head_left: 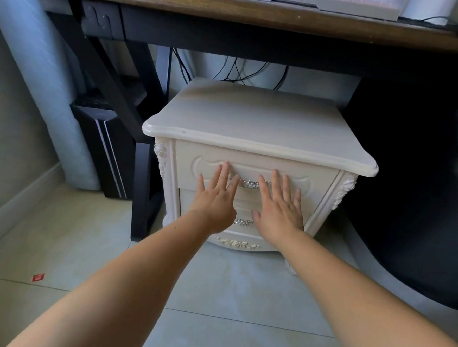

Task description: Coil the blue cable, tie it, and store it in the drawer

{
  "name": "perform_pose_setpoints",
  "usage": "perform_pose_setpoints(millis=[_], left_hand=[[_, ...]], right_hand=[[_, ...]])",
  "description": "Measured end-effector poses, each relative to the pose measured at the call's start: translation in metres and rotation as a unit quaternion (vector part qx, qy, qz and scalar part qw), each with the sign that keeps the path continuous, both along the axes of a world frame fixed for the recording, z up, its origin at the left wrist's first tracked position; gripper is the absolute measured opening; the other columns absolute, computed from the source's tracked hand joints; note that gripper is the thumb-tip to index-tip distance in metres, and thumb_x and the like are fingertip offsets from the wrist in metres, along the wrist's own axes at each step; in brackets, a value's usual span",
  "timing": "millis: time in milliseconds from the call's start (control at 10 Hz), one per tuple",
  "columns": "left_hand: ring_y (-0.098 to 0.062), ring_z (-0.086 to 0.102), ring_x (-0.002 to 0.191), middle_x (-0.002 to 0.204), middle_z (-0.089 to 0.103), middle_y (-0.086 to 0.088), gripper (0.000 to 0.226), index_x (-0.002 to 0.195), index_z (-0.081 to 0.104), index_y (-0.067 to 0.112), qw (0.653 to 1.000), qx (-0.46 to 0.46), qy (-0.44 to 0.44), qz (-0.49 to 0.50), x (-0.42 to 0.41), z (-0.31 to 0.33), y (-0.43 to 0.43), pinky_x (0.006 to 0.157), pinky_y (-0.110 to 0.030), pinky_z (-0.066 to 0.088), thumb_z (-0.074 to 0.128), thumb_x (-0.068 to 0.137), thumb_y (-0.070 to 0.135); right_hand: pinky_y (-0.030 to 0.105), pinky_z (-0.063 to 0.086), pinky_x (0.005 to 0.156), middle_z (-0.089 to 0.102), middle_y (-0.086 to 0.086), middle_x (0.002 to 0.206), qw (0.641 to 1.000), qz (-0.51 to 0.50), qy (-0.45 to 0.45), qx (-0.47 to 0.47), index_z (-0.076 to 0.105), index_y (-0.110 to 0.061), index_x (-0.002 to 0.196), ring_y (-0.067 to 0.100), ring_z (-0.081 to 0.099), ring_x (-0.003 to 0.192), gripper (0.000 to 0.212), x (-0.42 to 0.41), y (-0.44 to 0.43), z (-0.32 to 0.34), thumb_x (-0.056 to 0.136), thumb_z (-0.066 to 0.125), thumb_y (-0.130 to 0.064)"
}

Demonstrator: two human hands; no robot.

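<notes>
Noted L hand (215, 200) and R hand (281, 208) flat against shut cream panelled upper drawer (316, 183) of carved cream wooden bedside cabinet (253, 121), fingers (223, 174) straight, spread apart, gripping nothing. Noted ornate silver handle (250, 184) btwn the two hands. Noted cabinet on pale tiled floor (83, 231) under dark-framed brown wooden worktop (180, 3).

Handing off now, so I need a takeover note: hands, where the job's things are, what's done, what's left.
Left hand and right hand: both open, fingers flat on the top drawer front, either side of its handle.
Top drawer looks shut. Blue cable not in view; possibly inside, cannot tell.
Done: drawer apparently closed.
Left: confirm the cable is coiled, tied and stored.
</notes>
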State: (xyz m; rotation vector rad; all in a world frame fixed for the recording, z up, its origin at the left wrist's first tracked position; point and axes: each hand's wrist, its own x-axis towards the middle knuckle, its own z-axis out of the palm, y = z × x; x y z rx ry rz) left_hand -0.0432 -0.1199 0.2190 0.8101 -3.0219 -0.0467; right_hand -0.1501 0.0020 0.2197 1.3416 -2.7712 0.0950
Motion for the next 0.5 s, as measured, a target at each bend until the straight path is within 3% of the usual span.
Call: perform_pose_setpoints(millis=[300,400,500], left_hand=[[-0.026,-0.026,0.147,0.158,-0.032,-0.011,0.084,0.156,-0.008,0.023,1.000,0.024,-0.003,0.005,-0.010,0.000,-0.008,0.118,-0.060,0.000,0.046,0.091,0.028],[-0.026,-0.024,0.148,0.160,-0.028,-0.010,0.081,0.156,-0.003,0.025,0.999,0.036,-0.006,0.008,-0.005,0.008,-0.003,0.119,-0.058,0.001,0.047,0.092,0.028],[-0.026,-0.017,0.150,0.163,-0.020,-0.009,0.072,0.157,0.006,0.025,0.999,0.050,-0.015,0.006,0.005,0.024,0.008,0.119,-0.056,0.004,0.045,0.097,0.036]], right_hand=[[0.047,-0.002,0.122,-0.025,0.005,0.162,0.998,-0.013,-0.041,-0.037,-0.005,-0.021,0.157,0.024,-0.014,0.151,0.082,-0.003,-0.014,0.002,0.097,0.048,-0.037],[0.047,0.003,0.122,-0.019,0.003,0.164,0.997,-0.018,-0.064,-0.046,0.001,-0.023,0.157,0.022,-0.011,0.152,0.077,0.000,-0.012,0.005,0.097,0.048,-0.036],[0.047,0.013,0.121,0.003,0.007,0.166,0.989,-0.056,-0.138,-0.006,0.014,-0.022,0.156,0.026,0.003,0.152,0.067,-0.009,-0.001,0.021,0.099,0.044,-0.040]])
